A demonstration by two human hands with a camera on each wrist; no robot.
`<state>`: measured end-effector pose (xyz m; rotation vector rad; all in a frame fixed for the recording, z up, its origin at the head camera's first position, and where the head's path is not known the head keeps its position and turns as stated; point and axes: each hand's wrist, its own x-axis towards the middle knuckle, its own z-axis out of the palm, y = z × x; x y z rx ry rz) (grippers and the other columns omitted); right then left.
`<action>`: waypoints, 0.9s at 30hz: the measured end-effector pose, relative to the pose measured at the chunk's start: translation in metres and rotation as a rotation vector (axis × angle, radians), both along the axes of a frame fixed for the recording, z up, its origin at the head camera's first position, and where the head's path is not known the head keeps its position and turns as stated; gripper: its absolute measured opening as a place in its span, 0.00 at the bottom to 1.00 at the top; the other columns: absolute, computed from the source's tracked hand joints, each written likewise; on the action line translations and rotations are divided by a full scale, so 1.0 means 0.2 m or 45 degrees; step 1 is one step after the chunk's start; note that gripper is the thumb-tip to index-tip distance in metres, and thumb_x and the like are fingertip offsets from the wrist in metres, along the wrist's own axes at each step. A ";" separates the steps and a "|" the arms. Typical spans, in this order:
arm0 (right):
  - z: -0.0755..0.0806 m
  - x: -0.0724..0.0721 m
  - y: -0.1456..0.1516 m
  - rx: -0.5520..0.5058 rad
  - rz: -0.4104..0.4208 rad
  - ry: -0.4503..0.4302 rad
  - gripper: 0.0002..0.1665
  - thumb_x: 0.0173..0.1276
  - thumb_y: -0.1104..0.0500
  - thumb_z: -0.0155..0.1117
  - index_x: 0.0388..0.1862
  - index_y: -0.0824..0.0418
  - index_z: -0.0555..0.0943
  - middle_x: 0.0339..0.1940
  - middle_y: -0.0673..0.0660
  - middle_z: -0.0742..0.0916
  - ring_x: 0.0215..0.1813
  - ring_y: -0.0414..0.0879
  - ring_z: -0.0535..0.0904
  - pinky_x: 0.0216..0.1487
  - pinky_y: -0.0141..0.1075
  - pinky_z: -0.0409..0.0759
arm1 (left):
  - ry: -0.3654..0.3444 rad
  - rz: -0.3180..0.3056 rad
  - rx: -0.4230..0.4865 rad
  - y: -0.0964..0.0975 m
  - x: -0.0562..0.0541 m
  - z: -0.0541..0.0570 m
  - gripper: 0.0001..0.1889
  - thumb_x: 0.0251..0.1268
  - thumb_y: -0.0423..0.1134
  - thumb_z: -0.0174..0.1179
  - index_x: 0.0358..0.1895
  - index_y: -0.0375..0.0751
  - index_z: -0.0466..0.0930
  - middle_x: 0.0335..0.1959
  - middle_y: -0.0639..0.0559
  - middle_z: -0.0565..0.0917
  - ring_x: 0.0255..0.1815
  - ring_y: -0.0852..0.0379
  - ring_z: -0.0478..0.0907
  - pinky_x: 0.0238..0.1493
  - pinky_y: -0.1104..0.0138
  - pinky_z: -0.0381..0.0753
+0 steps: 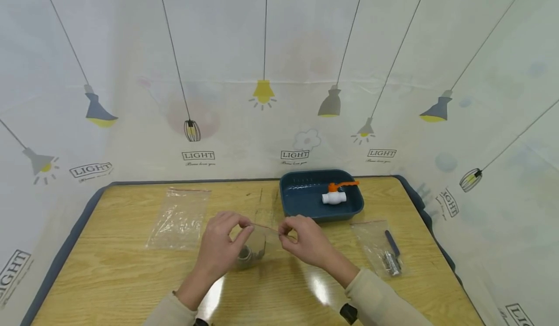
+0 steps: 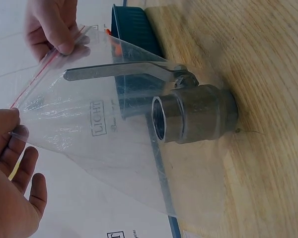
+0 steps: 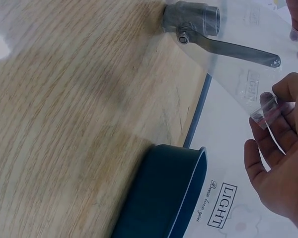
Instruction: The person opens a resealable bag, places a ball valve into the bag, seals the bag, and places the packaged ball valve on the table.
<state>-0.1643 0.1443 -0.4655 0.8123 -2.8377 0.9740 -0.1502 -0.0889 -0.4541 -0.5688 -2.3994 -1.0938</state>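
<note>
A clear zip-seal bag with a red strip along its mouth hangs between the two hands. My left hand pinches one end of the strip between thumb and index finger. At the other end, my right hand pinches the corner, its remaining fingers loosely bent in the right wrist view. Inside the bag is a metal ball valve, its body standing on end at the tabletop. The valve's long lever handle points up toward the bag's mouth.
A dark teal tray holds a white plastic valve with an orange handle. Flat on the wooden table at left lies another clear bag. At right, a small bag contains a metal part with a blue handle.
</note>
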 end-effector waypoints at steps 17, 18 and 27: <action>-0.03 0.00 0.05 0.016 -0.032 -0.009 0.01 0.66 0.58 0.64 0.35 0.50 0.81 0.34 0.42 0.85 0.40 0.40 0.81 0.48 0.39 0.78 | -0.002 0.016 -0.002 0.01 0.00 0.01 0.04 0.58 0.37 0.69 0.32 0.52 0.83 0.29 0.62 0.83 0.40 0.61 0.79 0.51 0.54 0.77; -0.04 0.00 0.05 0.017 -0.034 -0.010 0.02 0.66 0.58 0.64 0.35 0.50 0.81 0.34 0.42 0.85 0.40 0.40 0.81 0.47 0.38 0.78 | -0.005 0.017 -0.003 0.01 0.00 0.01 0.04 0.58 0.37 0.69 0.32 0.52 0.83 0.29 0.62 0.83 0.40 0.61 0.79 0.51 0.54 0.77; -0.05 -0.01 0.07 0.031 -0.023 -0.010 0.03 0.68 0.56 0.63 0.37 0.52 0.82 0.36 0.43 0.86 0.41 0.37 0.80 0.46 0.36 0.79 | -0.017 0.009 -0.005 0.01 0.01 0.01 0.03 0.59 0.39 0.69 0.33 0.52 0.84 0.29 0.62 0.83 0.40 0.61 0.79 0.52 0.54 0.77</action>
